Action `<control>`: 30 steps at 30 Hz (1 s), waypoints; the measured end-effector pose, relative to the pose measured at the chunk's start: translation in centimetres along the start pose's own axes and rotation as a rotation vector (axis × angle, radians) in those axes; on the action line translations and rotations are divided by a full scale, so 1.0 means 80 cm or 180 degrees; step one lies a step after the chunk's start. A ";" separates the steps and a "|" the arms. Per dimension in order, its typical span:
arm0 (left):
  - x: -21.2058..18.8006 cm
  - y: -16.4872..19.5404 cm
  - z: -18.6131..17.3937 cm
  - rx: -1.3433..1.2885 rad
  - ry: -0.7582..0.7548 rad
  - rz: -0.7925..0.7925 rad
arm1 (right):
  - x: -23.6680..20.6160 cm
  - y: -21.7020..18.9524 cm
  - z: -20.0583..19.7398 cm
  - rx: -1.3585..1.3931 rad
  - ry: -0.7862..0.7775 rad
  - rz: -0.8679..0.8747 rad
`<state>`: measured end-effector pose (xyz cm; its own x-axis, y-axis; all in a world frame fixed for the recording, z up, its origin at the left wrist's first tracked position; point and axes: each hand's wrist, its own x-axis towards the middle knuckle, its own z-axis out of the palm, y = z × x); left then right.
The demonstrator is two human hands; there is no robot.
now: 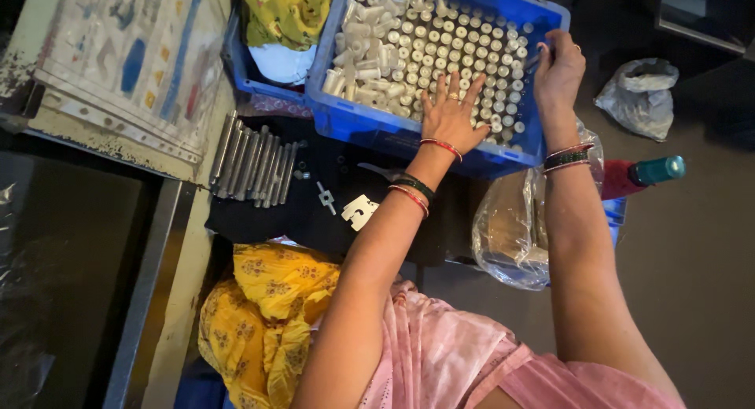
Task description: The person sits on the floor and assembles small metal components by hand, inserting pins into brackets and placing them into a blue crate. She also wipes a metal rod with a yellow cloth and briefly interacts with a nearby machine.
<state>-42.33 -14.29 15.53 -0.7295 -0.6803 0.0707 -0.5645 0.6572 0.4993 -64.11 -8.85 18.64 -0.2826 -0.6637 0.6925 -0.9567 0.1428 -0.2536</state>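
Note:
A blue plastic crate (370, 127) holds several small white cylindrical parts (440, 39), many standing upright in rows and some lying loose at the left. My left hand (450, 114) lies flat with fingers spread on the parts at the crate's near edge. My right hand (560, 67) is over the crate's right side, fingers pinched on what looks like a small tool or part; I cannot see it well. Both wrists wear bangles.
A row of metal rods (252, 161) lies on a dark surface left of the crate, with small white and metal pieces (359, 211) nearby. A clear plastic bag (511, 228), a red bottle with teal cap (641, 175) and a grey bag (641, 94) sit right. Yellow cloth (259, 315) lies below.

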 end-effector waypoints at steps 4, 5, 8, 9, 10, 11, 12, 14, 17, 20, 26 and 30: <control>-0.001 -0.001 0.000 0.0023 0.0013 -0.0002 | 0.000 -0.002 0.001 -0.0017 -0.0045 0.0181; -0.002 -0.002 0.000 0.0021 0.0002 -0.0006 | 0.000 -0.002 0.001 -0.0004 -0.0057 0.0187; -0.002 -0.002 -0.001 0.0044 -0.0029 -0.0003 | 0.001 -0.003 0.000 0.0036 -0.0097 0.0207; -0.002 -0.002 -0.002 0.0057 -0.0039 0.0000 | 0.001 -0.003 -0.001 0.0048 -0.0113 0.0214; -0.002 -0.001 -0.002 0.0051 -0.0033 0.0007 | 0.001 -0.003 -0.001 0.0060 -0.0130 0.0222; -0.002 -0.001 -0.002 0.0046 -0.0026 0.0013 | 0.001 -0.004 -0.001 0.0036 -0.0154 0.0277; -0.002 -0.001 -0.002 0.0040 -0.0020 0.0020 | 0.001 -0.004 -0.001 0.0012 -0.0177 0.0332; -0.002 -0.001 -0.002 0.0081 -0.0048 0.0007 | 0.001 -0.005 0.000 -0.0065 -0.0155 0.0371; -0.003 -0.001 -0.002 0.0096 -0.0034 0.0004 | 0.001 -0.004 0.002 -0.0192 -0.0028 0.0328; -0.003 -0.001 -0.001 0.0098 -0.0001 0.0002 | 0.002 -0.003 0.005 -0.0245 0.0053 0.0238; -0.002 -0.002 0.000 0.0108 0.0015 0.0016 | 0.001 -0.001 0.005 -0.0132 -0.0006 0.0179; -0.003 -0.003 0.001 0.0104 -0.0006 0.0002 | 0.000 -0.002 0.004 -0.0235 -0.0075 0.0245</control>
<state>-42.08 -14.26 15.36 -0.7307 -0.6792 0.0694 -0.5763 0.6680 0.4708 -63.97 -9.12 18.46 -0.3547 -0.6655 0.6567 -0.9349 0.2472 -0.2545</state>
